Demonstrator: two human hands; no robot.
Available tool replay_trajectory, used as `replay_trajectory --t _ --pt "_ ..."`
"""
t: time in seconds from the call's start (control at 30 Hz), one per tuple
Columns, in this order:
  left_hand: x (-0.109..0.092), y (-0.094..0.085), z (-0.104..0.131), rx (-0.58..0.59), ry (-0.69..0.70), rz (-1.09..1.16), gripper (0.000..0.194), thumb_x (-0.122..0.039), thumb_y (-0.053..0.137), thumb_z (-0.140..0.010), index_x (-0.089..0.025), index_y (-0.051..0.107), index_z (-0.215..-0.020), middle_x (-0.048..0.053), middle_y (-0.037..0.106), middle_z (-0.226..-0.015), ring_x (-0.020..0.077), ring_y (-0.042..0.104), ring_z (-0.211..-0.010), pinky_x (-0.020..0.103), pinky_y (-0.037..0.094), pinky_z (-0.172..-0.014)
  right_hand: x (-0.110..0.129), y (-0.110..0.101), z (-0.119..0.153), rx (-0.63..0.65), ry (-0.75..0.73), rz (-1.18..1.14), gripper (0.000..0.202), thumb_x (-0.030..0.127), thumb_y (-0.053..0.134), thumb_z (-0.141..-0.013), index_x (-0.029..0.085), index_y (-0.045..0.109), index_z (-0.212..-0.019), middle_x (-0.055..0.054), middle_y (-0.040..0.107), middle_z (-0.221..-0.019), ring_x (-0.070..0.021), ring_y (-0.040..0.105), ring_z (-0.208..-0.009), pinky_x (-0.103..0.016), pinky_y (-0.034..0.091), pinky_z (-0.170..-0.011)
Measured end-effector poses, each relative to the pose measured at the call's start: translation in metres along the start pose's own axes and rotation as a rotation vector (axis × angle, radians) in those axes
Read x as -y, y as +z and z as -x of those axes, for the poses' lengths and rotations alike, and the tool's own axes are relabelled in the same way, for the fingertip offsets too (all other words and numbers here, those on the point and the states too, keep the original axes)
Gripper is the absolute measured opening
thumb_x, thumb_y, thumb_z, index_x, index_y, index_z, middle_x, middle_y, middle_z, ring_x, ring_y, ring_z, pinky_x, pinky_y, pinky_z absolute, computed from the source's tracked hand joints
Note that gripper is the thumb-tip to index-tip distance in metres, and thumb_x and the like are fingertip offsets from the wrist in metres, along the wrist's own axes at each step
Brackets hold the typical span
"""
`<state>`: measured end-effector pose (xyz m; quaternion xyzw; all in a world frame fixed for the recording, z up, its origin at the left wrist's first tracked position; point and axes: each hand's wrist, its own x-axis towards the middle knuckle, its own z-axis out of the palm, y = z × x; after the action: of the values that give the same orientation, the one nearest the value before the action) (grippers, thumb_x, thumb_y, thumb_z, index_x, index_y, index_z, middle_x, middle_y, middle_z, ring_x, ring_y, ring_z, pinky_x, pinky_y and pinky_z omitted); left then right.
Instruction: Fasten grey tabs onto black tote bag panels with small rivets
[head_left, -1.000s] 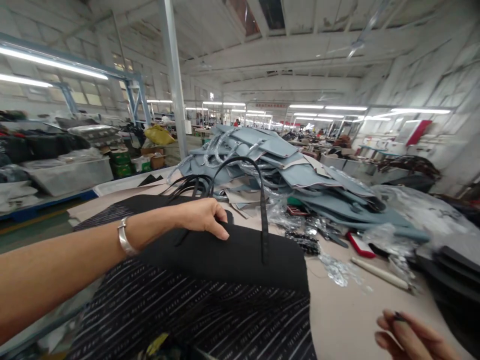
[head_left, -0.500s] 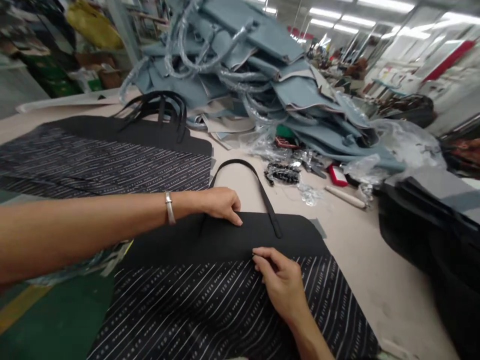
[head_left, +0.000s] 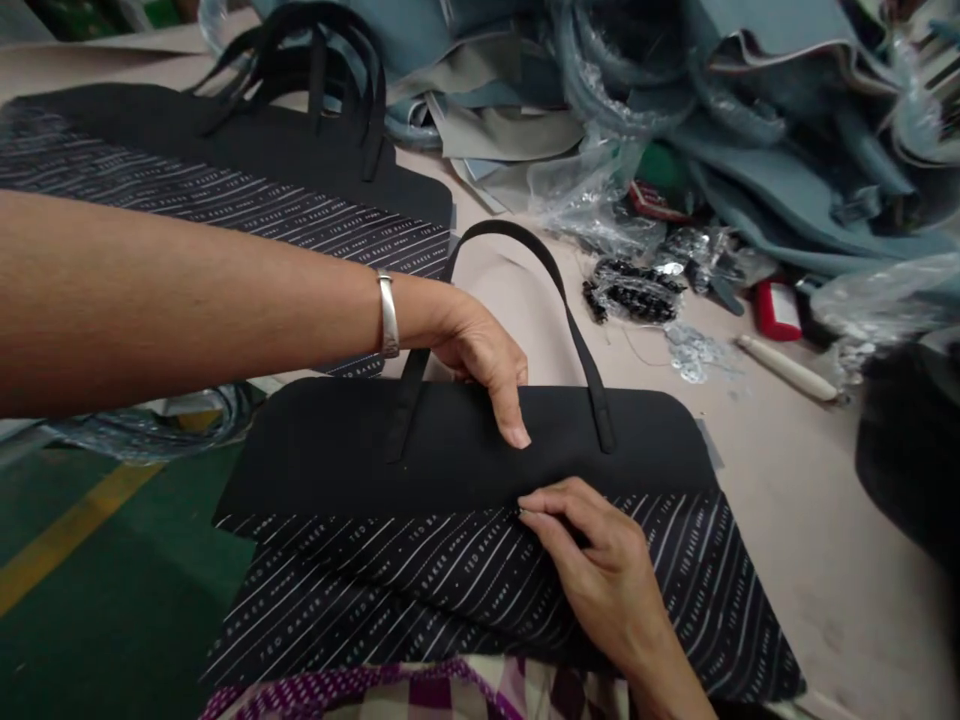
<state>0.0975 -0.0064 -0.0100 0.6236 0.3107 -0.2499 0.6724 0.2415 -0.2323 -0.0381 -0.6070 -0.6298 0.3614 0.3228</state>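
Note:
A black bag panel point(head_left: 300, 440) lies before me, its lower part a dark striped, lettered lining point(head_left: 420, 580). A thin black handle point(head_left: 551, 265) arches from its upper band, both ends lying on the band. From the left, my left hand point(head_left: 484, 340) grips the panel's top edge between the handle ends, thumb on the face and fingers behind, out of sight. My right hand point(head_left: 607, 560) is pinched at the seam where band meets lining; whatever sits between thumb and forefinger is too small to make out.
Further left lies a stack of similar panels point(head_left: 247, 150) with black handles. Blue-grey bag pieces point(head_left: 750, 200) are heaped behind. A beaded-looking black bundle point(head_left: 634, 290), a red-and-white box point(head_left: 778, 310) and a pale-handled tool point(head_left: 787, 368) rest on the table point(head_left: 810, 470).
The view has tipped down and closer. My left hand now reaches over the panel's top edge, where before it lay on the band. My right hand stays pinched at the seam.

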Motion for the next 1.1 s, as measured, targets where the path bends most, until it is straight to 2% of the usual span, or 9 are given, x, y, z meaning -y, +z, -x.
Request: replay_trajectory --t 0.07,0.1,0.13,0.27,0.43,0.57,0.67,0.9,1.1 --pt "0.002 0.004 -0.004 0.251 -0.127 0.083 0.016 -0.02 0.078 -0.061 -0.012 0.078 -0.074 0.008 0.07 -0.066 0.0295 0.068 -0.071 0.047 0.056 -0.07 0.0 0.0 0.0 0.021 -0.001 0.015 0.012 0.017 0.061 -0.095 0.022 0.072 -0.093 0.0 0.07 -0.086 -0.0129 0.066 -0.082 -0.024 0.05 -0.075" --pt "0.003 0.005 -0.006 0.321 -0.157 0.113 0.017 -0.019 0.075 -0.062 -0.012 0.077 -0.077 0.008 0.071 -0.068 0.0295 0.068 -0.073 0.048 0.056 -0.073 0.0 0.0 0.0 0.029 -0.002 0.021 0.012 0.017 0.062 -0.095 0.022 0.072 -0.094 0.0 0.069 -0.086 -0.0126 0.065 -0.081 -0.024 0.05 -0.075" --pt "0.004 0.006 -0.008 0.337 -0.161 0.128 0.018 -0.019 0.074 -0.062 -0.012 0.077 -0.078 0.007 0.071 -0.069 0.0294 0.068 -0.073 0.048 0.056 -0.075 0.0 -0.001 0.0 0.035 -0.002 0.026 0.011 0.017 0.062 -0.095 0.023 0.072 -0.094 0.0 0.069 -0.085 -0.0124 0.065 -0.08 -0.024 0.049 -0.074" --pt "0.008 0.005 -0.012 0.379 -0.171 0.133 0.02 -0.023 0.072 -0.068 -0.013 0.076 -0.084 0.007 0.073 -0.074 0.0294 0.07 -0.081 0.045 0.057 -0.079 0.001 0.0 -0.002 0.045 0.023 0.059 0.011 0.018 0.062 -0.095 0.023 0.071 -0.094 0.001 0.065 -0.08 -0.0123 0.062 -0.075 -0.024 0.047 -0.069" --pt "0.008 0.005 -0.012 0.351 -0.231 0.137 0.023 -0.025 0.067 -0.072 -0.014 0.075 -0.089 0.01 0.075 -0.08 0.0315 0.07 -0.086 0.045 0.057 -0.079 0.003 0.004 -0.003 0.02 -0.004 0.109 0.011 0.018 0.062 -0.095 0.023 0.071 -0.093 0.002 0.064 -0.079 -0.0122 0.062 -0.074 -0.024 0.046 -0.069" --pt "0.01 0.006 -0.012 0.336 -0.236 0.197 0.023 -0.023 0.069 -0.071 -0.014 0.076 -0.09 0.009 0.075 -0.078 0.0302 0.07 -0.083 0.044 0.057 -0.078 0.005 0.008 -0.002 -0.064 0.009 0.185 0.004 0.018 0.066 -0.091 0.021 0.066 -0.088 0.004 0.063 -0.074 -0.0103 0.059 -0.064 -0.023 0.045 -0.063" --pt "0.012 0.006 -0.014 0.34 -0.239 0.23 0.021 -0.022 0.07 -0.071 -0.014 0.076 -0.089 0.009 0.074 -0.076 0.0284 0.07 -0.078 0.042 0.057 -0.077 0.006 0.011 -0.002 -0.114 0.0 0.263 0.011 0.019 0.066 -0.09 0.021 0.061 -0.08 0.005 0.058 -0.066 -0.0093 0.053 -0.054 -0.023 0.042 -0.056" --pt "0.013 0.007 -0.015 0.4 -0.221 0.263 0.016 -0.023 0.066 -0.076 -0.013 0.075 -0.085 0.008 0.073 -0.074 0.0265 0.07 -0.074 0.04 0.057 -0.075 0.009 0.018 -0.003 -0.186 -0.072 0.367 0.016 0.019 0.06 -0.093 0.02 0.059 -0.077 0.004 0.057 -0.066 -0.0097 0.054 -0.055 -0.023 0.041 -0.058" --pt "0.012 0.005 -0.017 0.39 -0.155 0.144 0.022 -0.029 0.067 -0.074 -0.014 0.074 -0.089 0.008 0.075 -0.075 0.027 0.072 -0.076 0.041 0.059 -0.076 0.007 0.024 -0.007 -0.26 -0.012 0.387 0.02 0.024 0.064 -0.091 0.02 0.058 -0.073 0.006 0.052 -0.057 -0.0086 0.049 -0.047 -0.024 0.039 -0.052"
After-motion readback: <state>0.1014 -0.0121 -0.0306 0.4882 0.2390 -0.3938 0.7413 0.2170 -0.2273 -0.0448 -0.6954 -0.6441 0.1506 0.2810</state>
